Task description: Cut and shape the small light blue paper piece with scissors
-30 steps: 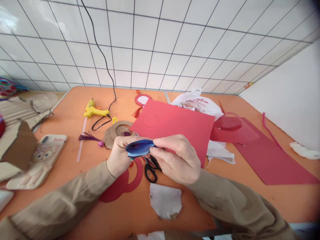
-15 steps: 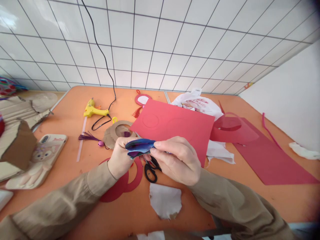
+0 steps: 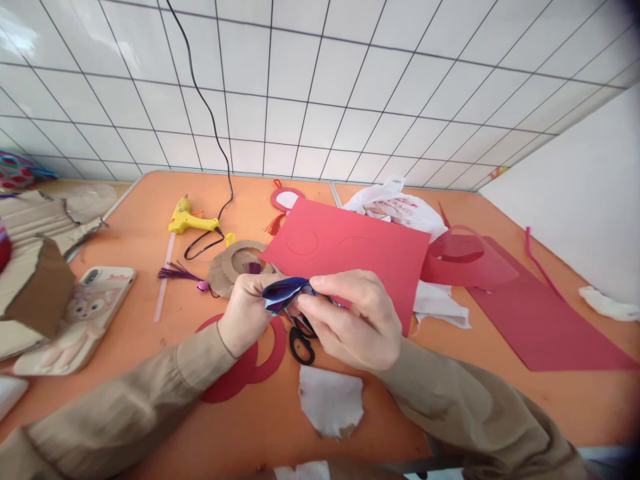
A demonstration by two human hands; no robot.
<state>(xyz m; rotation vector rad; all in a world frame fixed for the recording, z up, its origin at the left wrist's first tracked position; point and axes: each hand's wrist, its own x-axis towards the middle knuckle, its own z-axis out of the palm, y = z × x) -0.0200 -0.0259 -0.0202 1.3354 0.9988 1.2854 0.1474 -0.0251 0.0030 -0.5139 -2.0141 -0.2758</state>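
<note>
Between my two hands is a small folded blue and purple piece (image 3: 286, 291), thin like fabric or paper, with layered edges. My left hand (image 3: 249, 310) is closed round its left side. The fingers of my right hand (image 3: 356, 319) pinch its right edge. Black-handled scissors (image 3: 302, 345) lie just below, partly covered by my hands. Red paper rings (image 3: 273, 353) and a white scrap (image 3: 331, 400) rest on the table nearby. Behind my hands a large red sheet (image 3: 360, 243) bears drawn circles.
A yellow glue gun (image 3: 193, 219) with a black cord stands at back left. Near it are cardboard rings (image 3: 223, 267) and a purple tassel (image 3: 177, 272). A phone (image 3: 87, 313) lies left beside cardboard (image 3: 35, 287). A white plastic bag (image 3: 400, 210) and another red sheet (image 3: 545, 313) occupy the right.
The blue and purple piece has shifted slightly right and looks more bunched, its layers closer together. Both hands keep hold of it, and my right fingers have moved a little.
</note>
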